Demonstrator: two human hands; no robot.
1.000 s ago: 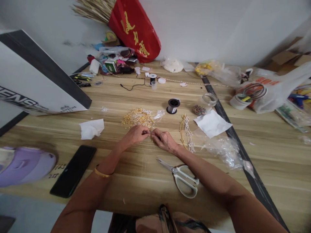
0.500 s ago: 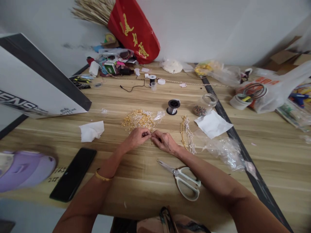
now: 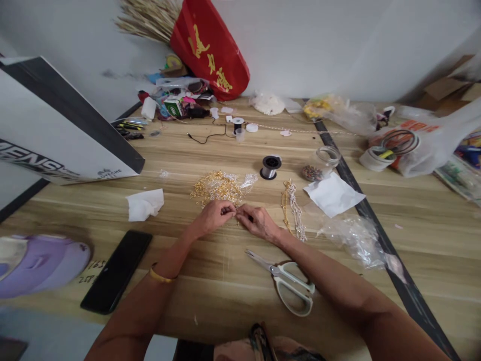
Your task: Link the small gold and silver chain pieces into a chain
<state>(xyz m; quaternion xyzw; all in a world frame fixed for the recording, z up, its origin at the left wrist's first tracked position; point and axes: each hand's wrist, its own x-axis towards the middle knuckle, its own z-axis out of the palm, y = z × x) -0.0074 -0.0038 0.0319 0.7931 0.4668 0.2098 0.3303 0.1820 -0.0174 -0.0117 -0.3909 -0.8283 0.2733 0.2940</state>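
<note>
My left hand point(image 3: 215, 216) and my right hand point(image 3: 258, 222) meet fingertip to fingertip just in front of a heap of gold and silver beaded chains point(image 3: 218, 186). Both are closed in a pinch; what lies between the fingers is too small to name, though a tiny gold bit shows just below them. Right of my right hand lie a gold chain point(image 3: 285, 203) and a silver chain point(image 3: 296, 215). Scissors point(image 3: 276, 271) with pale green handles rest below my right hand, blades slightly apart. Behind the heap stands a spool of silvery wire point(image 3: 270, 168).
A glass jar point(image 3: 326, 159) of small dark beads stands at the right by a white paper point(image 3: 334, 194) and a clear plastic bag point(image 3: 353, 235). To the left lie a crumpled tissue point(image 3: 146, 204), a black phone point(image 3: 117, 271) and a purple device point(image 3: 48, 263). A large box point(image 3: 63, 130) stands behind them.
The whole view has shifted slightly, so everything appears a little farther right and lower. Both hands keep their pinch at the same place by the heap.
</note>
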